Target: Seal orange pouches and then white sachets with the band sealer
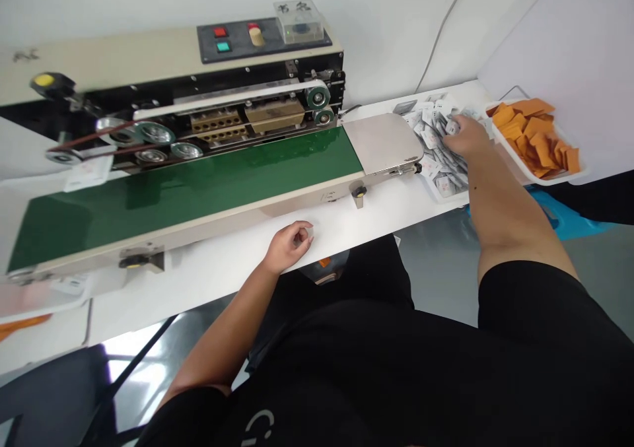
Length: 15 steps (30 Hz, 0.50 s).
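head | right hand (465, 137) closed on white sachets (438, 150) — left hand (290, 245) loosely shut — tray (559, 177) of orange packets (535, 137)

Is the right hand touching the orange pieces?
No, the right hand is in the white packets, apart from the orange pieces.

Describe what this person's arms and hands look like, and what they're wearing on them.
The left hand and right hand are bare, with no gloves, and both forearms are uncovered. Black short sleeves cover the upper arms, part of a black shirt with white lettering. The right forearm has a small dark mark.
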Available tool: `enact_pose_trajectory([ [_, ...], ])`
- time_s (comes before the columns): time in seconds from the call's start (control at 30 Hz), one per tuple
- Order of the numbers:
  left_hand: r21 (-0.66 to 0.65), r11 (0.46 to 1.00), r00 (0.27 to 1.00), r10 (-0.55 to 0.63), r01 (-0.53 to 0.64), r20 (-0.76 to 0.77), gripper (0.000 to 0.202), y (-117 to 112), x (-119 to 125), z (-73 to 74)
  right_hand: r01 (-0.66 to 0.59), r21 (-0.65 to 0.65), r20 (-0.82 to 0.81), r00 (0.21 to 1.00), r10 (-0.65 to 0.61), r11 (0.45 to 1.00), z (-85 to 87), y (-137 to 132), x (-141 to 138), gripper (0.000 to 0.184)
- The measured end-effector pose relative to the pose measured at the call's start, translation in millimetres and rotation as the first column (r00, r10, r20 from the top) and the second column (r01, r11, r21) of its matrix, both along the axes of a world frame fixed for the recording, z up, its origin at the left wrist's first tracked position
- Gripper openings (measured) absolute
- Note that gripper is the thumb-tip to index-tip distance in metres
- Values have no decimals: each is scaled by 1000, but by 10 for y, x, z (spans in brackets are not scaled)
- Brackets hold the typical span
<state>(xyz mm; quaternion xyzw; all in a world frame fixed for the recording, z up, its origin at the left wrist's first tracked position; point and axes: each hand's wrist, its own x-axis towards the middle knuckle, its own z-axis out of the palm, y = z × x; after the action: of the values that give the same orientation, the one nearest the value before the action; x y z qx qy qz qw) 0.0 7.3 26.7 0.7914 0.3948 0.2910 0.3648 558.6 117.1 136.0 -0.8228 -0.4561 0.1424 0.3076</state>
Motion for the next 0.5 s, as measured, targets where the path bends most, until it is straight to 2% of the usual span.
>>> enact_pose_trajectory([
  [0.13, 41, 999, 999, -17, 19, -42, 26, -2, 11, -8, -24, -55, 145, 989, 32, 998, -43, 140, -104, 52],
  [0.37, 129, 991, 995, -21, 33, -95, 21, 4, 10, -21, -63, 33, 244, 968, 53, 997, -135, 245, -113, 54],
  [0.5, 173, 984, 994, -19, 38, -110, 18, -2, 21, 7, 32, -86, 390, 921, 4, 996, -214, 364, -80, 53],
])
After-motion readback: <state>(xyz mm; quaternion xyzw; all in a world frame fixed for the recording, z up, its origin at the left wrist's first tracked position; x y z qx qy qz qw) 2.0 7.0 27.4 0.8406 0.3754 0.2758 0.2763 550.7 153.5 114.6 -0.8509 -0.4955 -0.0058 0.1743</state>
